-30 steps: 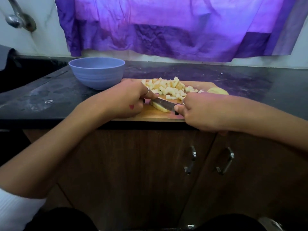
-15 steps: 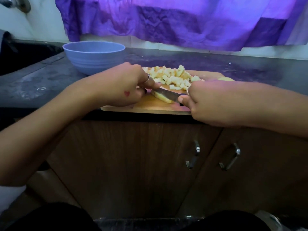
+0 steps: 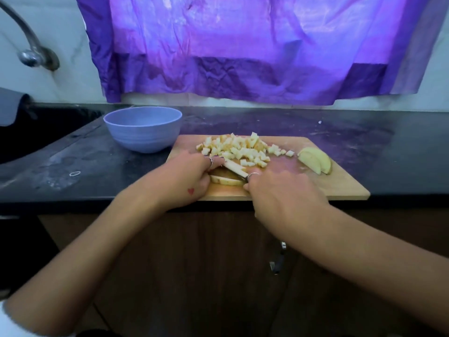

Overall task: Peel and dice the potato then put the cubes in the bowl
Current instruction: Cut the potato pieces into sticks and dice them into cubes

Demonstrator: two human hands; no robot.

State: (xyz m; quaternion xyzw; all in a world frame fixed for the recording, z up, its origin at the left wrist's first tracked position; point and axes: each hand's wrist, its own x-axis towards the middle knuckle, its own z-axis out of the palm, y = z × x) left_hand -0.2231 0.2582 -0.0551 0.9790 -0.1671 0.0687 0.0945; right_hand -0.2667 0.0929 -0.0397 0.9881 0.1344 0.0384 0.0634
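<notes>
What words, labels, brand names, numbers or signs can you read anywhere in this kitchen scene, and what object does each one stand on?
None: no readable text shows.
The bowl, cutting board, purple cloth and counter carry no writing.
The left hand bears a small red heart mark, a sign and not a word.

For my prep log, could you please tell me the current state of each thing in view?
Bowl: upright on the counter; no cubes visible in it.
Potato cubes: piled on the cutting board.
Potato wedges: uncut, at the board's right.
Potato slice: held down by the left hand, being cut.
Knife: gripped by the right hand.
Tap: no water seen.
</notes>
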